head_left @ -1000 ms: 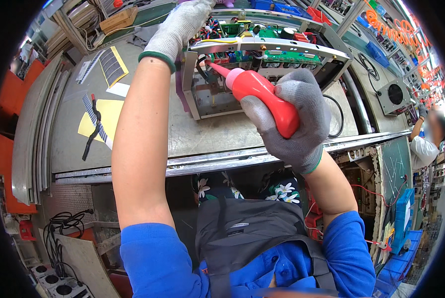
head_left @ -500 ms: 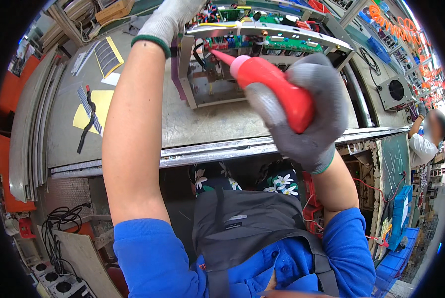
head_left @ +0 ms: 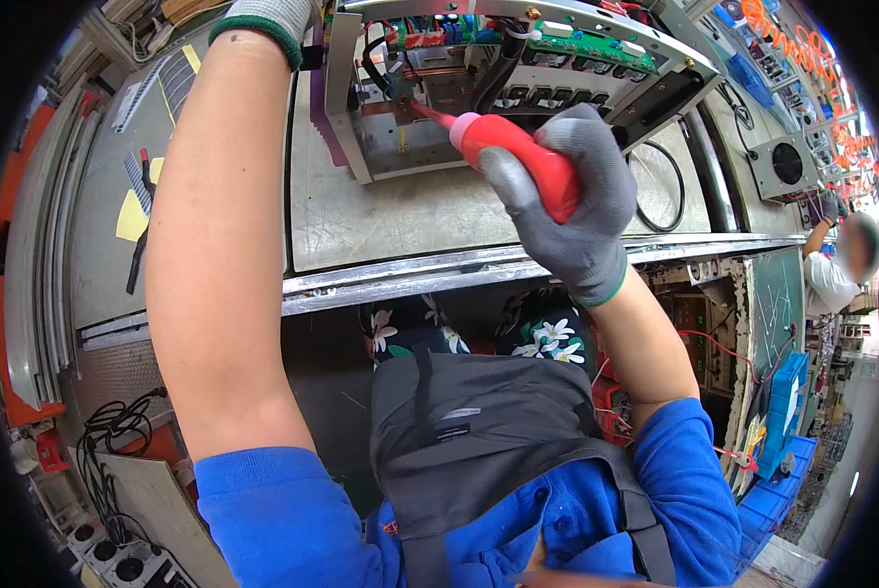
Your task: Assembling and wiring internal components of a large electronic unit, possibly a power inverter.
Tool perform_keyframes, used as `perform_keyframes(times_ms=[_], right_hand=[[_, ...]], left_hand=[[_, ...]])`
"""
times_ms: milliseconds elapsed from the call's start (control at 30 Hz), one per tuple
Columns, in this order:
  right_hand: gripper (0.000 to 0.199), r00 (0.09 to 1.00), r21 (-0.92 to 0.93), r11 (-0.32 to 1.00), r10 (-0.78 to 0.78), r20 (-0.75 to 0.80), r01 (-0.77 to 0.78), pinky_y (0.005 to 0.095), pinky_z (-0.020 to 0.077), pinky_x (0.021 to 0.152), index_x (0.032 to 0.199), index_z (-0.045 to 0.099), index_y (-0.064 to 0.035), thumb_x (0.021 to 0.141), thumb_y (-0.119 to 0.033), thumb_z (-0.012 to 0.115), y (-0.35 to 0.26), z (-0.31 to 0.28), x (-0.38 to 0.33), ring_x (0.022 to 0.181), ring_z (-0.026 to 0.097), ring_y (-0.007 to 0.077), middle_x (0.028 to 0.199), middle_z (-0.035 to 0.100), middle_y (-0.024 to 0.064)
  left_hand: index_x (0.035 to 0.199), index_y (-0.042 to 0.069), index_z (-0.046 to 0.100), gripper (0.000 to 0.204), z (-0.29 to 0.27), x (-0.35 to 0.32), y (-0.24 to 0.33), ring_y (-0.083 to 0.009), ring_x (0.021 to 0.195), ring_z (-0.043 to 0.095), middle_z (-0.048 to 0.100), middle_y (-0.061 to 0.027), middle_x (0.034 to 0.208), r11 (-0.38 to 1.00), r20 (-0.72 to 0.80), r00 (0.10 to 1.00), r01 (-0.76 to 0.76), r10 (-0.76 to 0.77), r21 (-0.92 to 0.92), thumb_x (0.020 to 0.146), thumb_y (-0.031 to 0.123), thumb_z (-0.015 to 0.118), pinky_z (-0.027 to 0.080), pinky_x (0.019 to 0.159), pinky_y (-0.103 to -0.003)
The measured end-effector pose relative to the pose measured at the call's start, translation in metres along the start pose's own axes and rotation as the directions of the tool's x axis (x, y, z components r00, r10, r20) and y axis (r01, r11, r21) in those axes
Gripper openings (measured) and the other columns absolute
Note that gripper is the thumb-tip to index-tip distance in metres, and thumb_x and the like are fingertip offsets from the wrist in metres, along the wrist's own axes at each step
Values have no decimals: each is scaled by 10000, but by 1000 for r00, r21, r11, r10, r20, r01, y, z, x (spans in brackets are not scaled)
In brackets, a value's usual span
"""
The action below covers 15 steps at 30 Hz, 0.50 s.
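My right hand (head_left: 567, 201) is clamped round the red screwdriver (head_left: 513, 157), tip now deeper inside the open metal chassis (head_left: 361, 118) on the counter (head_left: 390, 211) vs a sec ago. Left hand (head_left: 263, 15) reaches past the chassis top; grip can't tell. Driving looks underway.

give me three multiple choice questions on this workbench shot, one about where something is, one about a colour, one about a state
1. Where does the screwdriver tip point?
A. into the open metal chassis
B. at the floor
C. at the black cable loop

2. What colour is the screwdriver's handle?
A. blue
B. red
C. yellow

3. How is the right hand placed?
A. flat on the bench
B. hanging free
C. closed around the handle

Answers:
1 A, the shaft runs into the metal chassis on the workbench.
2 B, the handle shows red between the grey-gloved fingers.
3 C, the fingers wrap the handle, while the left hand reaches the chassis top edge.
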State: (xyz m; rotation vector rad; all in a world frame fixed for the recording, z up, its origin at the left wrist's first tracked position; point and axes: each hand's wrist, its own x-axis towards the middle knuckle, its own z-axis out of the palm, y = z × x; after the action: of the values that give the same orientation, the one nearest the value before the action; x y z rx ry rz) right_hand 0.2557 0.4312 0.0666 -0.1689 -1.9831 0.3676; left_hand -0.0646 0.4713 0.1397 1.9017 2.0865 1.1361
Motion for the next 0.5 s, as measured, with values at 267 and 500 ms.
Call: perform_keyframes(times_ms=[267,500], right_hand=[[338,996,-50,999,-12,-92,7,369,434,541,890,581,-52,723,-81,874,-1,-2,3,621,536,287,758,561,112],[317,980,2,998,69,-185,-70,374,463,570,885,589,-67,733,-123,862,12,11,-9,650,566,314,790,566,109]], left_hand=[[1420,20,552,604,-4,-3,1,-251,1042,690,688,-153,1234,998,8,999,48,-48,-51,1066,494,429,526,976,-331],[1407,10,566,640,-3,4,7,-228,1024,694,694,-143,1222,978,27,988,153,-150,-140,1058,532,438,529,966,-322]])
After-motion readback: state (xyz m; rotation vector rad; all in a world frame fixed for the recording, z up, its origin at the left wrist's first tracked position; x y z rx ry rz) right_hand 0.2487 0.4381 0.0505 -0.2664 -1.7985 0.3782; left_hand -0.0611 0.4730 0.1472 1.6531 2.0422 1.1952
